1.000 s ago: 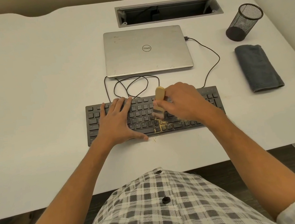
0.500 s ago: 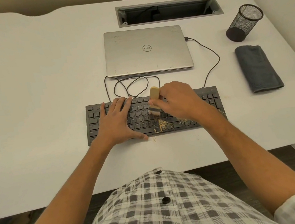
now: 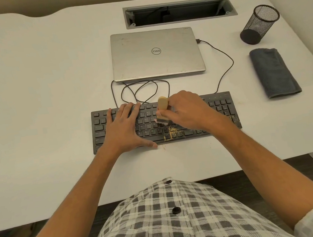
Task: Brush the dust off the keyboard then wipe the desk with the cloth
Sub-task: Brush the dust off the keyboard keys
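Shifted leftward, right hand (image 3: 187,112) grip pinches brush (image 3: 163,112) on keyboard (image 3: 217,109).

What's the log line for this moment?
phase: brushing | right hand: grips brush on keyboard | left hand: flat on keys | cloth: untouched

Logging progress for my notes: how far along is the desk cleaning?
Nothing finished. In hand: right hand holds the brush on the keyboard, left hand steadying it; tan dust remains. Left: the cloth lies folded, desk unwiped.
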A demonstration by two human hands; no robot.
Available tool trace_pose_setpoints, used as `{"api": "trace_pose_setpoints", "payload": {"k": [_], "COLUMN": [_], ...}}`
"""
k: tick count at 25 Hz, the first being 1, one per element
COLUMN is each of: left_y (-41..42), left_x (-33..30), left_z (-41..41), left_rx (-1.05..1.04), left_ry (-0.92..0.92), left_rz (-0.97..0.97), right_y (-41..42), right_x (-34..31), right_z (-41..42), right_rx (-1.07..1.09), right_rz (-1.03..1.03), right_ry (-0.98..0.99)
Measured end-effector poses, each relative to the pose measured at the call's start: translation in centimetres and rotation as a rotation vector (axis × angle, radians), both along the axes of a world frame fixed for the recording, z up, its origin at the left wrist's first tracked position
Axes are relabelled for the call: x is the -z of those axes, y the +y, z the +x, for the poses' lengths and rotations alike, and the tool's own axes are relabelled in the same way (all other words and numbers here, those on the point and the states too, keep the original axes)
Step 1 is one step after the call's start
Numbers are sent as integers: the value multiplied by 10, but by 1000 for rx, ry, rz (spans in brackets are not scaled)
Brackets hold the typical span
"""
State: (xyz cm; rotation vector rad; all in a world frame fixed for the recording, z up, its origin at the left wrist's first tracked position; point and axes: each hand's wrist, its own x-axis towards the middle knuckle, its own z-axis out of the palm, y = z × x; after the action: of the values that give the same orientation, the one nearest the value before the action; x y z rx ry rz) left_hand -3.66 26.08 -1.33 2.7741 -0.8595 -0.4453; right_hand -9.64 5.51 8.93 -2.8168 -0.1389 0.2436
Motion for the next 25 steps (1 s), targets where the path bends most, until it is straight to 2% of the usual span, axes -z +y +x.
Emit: {"api": "trace_pose_setpoints", "payload": {"k": [8, 16, 19, 22, 25], "left_y": [0, 0, 1, 0, 1], "left_x": [1, 2, 2, 3, 4], "left_z": [0, 1, 0, 0, 1], "left_rx": [-2, 1, 0, 0, 4], "left_ry": [-8, -7, -15, -9, -18], "left_rz": [-2, -4, -2, -8, -13], "right_y": [10, 5, 9, 19, 26], "right_x": [4, 7, 8, 11, 9], "right_z": [2, 6, 7, 7, 12], "right_rx": [-29, 50, -1, -3, -60], "right_rz": [-7, 30, 9, 26, -23], "right_ry": [8, -42, -3, -78, 30]}}
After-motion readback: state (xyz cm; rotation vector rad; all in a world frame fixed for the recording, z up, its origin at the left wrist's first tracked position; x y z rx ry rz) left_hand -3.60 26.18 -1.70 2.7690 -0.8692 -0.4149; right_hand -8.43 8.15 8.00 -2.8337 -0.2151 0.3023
